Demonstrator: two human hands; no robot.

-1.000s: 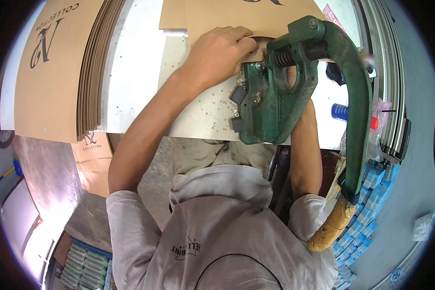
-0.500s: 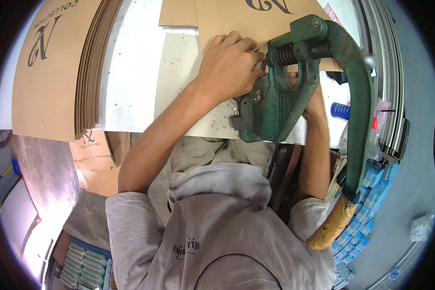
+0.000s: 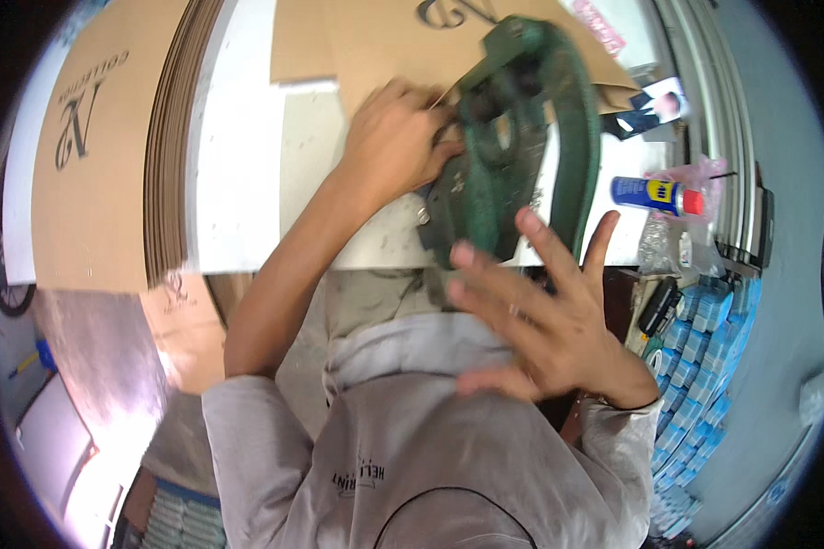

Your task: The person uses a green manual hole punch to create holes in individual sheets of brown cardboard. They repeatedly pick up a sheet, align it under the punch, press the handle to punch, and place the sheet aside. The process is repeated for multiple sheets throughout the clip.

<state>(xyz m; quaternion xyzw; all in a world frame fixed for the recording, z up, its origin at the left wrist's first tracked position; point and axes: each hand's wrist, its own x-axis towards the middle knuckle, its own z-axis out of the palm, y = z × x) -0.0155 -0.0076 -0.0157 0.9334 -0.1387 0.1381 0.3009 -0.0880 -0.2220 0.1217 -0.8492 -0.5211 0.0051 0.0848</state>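
A green cast-metal hand press stands at the front edge of the white worktable. My left hand is at its left side, fingers curled in at the corner of a brown paper bag that reaches into the press; the fingertips are partly hidden. Nearer my body, my right hand is in the air in front of the press, empty, its fingers spread and blurred by motion. The curved green lever rises over the press; its grip cannot be seen.
A thick stack of brown printed bags fills the table's left side. To the right lie a blue spray can with a red cap and clear plastic wrapping. Blue wrapped bundles are piled below at right; another brown bag sits below at left.
My right hand has come out from behind the press toward my body and spread its fingers. The lever has swung left, its wrapped grip out of sight. My left hand stays at the bag.
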